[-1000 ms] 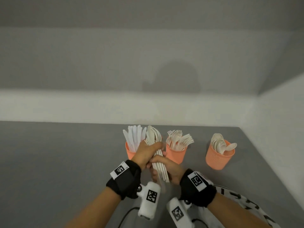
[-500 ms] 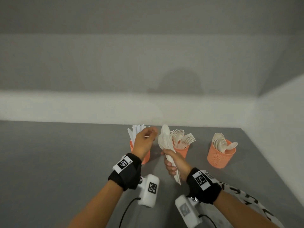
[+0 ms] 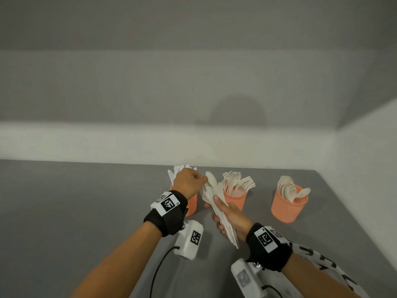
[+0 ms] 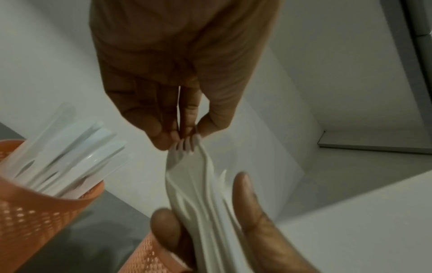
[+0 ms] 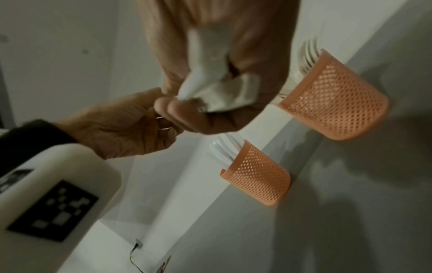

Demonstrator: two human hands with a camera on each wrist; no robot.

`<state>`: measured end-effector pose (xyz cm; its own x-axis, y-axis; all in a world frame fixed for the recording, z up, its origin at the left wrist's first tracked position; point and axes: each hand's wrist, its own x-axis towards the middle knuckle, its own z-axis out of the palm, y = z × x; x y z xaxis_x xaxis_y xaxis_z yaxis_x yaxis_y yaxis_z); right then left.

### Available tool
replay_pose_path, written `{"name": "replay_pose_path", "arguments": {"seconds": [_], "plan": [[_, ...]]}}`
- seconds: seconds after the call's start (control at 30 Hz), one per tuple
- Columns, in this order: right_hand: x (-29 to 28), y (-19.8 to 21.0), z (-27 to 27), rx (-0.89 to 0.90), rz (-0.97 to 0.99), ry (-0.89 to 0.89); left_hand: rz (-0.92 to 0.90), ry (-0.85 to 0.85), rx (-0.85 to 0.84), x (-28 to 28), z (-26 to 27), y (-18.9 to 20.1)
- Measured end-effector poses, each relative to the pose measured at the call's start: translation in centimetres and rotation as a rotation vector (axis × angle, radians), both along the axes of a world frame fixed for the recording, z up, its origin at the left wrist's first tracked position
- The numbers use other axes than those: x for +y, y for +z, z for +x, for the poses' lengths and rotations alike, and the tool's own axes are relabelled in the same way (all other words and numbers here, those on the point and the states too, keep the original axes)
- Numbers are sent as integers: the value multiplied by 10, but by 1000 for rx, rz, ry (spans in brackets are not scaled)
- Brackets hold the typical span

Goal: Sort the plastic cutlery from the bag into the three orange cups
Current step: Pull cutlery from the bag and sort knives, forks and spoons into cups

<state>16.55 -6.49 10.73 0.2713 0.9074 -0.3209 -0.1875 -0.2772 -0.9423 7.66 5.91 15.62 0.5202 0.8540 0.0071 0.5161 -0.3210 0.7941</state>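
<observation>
My right hand (image 3: 218,211) grips a bundle of white plastic cutlery (image 3: 211,190) by its handles, held upright in front of the cups. My left hand (image 3: 203,182) pinches the tines of a fork (image 4: 187,146) at the top of that bundle (image 4: 198,194). On the grey table stand three orange mesh cups. The left cup (image 3: 192,206) holds knives and is partly hidden by my left wrist. The middle cup (image 3: 235,201) holds forks, and the right cup (image 3: 287,208) holds spoons. The right wrist view shows the fork cup (image 5: 334,103) and the knife cup (image 5: 257,175).
The grey table (image 3: 75,211) ends at a white wall behind the cups and on the right. A white sheet with black print (image 3: 322,259) lies under my right forearm. A black cable (image 3: 159,267) trails from the left wrist camera.
Half a second ago my left hand was over the knife cup, apart from the bundle. It has come back right and now pinches a fork at the bundle's top. The right hand still holds the bundle.
</observation>
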Motion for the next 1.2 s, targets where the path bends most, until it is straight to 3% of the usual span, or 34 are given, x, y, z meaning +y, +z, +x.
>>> {"name": "replay_pose_path", "arguments": {"seconds": [0.17, 0.3, 0.4, 0.47, 0.63, 0.9, 1.03, 1.13, 1.2], "plan": [[3, -4, 2, 63, -29, -47, 22, -20, -58, 8, -1, 10], [7, -10, 6, 56, -28, -103, 10, 51, -363, 20, -7, 40], [9, -18, 13, -2, -11, -129, 185, 145, -557, 39, -22, 62], [9, -20, 17, -23, 8, -136, 342, 185, -600, 51, -32, 68], [10, -16, 20, -15, 33, -104, 564, 155, -388, 67, -42, 21], [8, -6, 20, 35, 17, -38, 426, 91, -152, 71, -26, -63], [4, -5, 22, 83, 13, -63, 369, 91, -19, 67, -21, -78], [2, -8, 25, 46, 9, -81, 511, 125, 105, 65, -21, -74], [3, -10, 24, 25, 29, -107, 534, 175, -18, 52, -19, -64]]}}
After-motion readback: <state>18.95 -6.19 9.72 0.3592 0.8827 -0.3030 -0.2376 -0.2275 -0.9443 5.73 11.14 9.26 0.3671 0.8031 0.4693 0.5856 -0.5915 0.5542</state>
